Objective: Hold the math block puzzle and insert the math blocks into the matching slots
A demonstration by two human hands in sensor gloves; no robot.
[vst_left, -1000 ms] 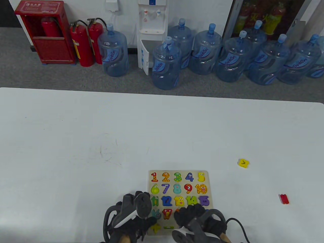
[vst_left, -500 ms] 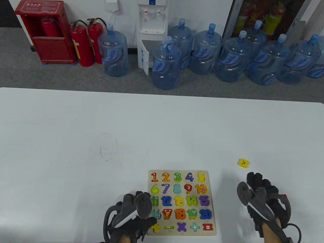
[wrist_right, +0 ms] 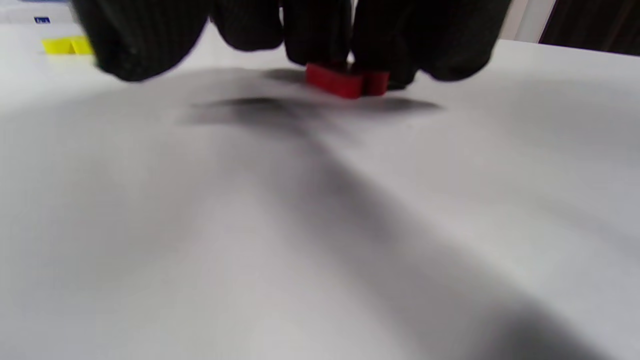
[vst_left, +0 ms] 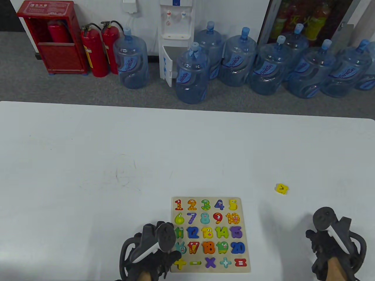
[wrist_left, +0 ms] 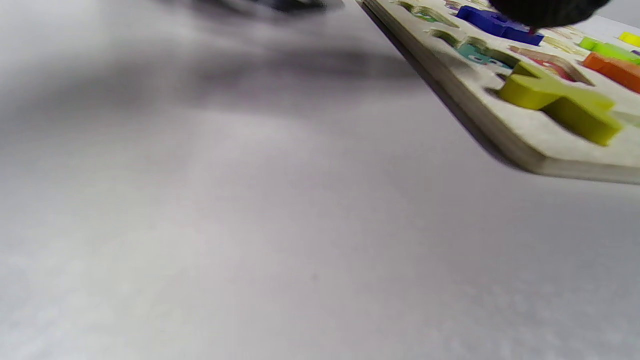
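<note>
Table view: the right hand (vst_left: 334,248) and its tracker (vst_left: 331,225) cover the red block completely, and the wrist is cut off by the bottom edge. Right wrist view, blurred: the red block (wrist_right: 347,82) lies on the white counter (wrist_right: 300,225) directly under the gloved fingers (wrist_right: 320,30). Two fingertips sit against its top and far side. Cannot tell whether they pinch it or only touch it. The block appears to rest on the counter, its shadow close beneath it. A yellow block (wrist_right: 65,46) shows at the far left, partly behind a finger.

Table view: the yellow block (vst_left: 281,188) lies alone on the counter (vst_left: 117,152), well apart from the puzzle board (vst_left: 243,228) and beyond the right hand.

The left hand (vst_left: 152,251) lies at the board's left edge, fingers over the edge near the green 11 piece (vst_left: 178,232) and the teal piece (vst_left: 181,248). The tracker hides most of the fingers. Left wrist view: one dark fingertip (wrist_left: 545,12) presses at the blue piece (wrist_left: 495,22) on the board (wrist_left: 525,150); other fingers out of frame, so how far the hand is closed cannot be told. The yellow plus piece (wrist_left: 560,102) sits in its slot at the near corner.

The board is flat on the counter at bottom centre, and every slot in view holds a piece.
</note>
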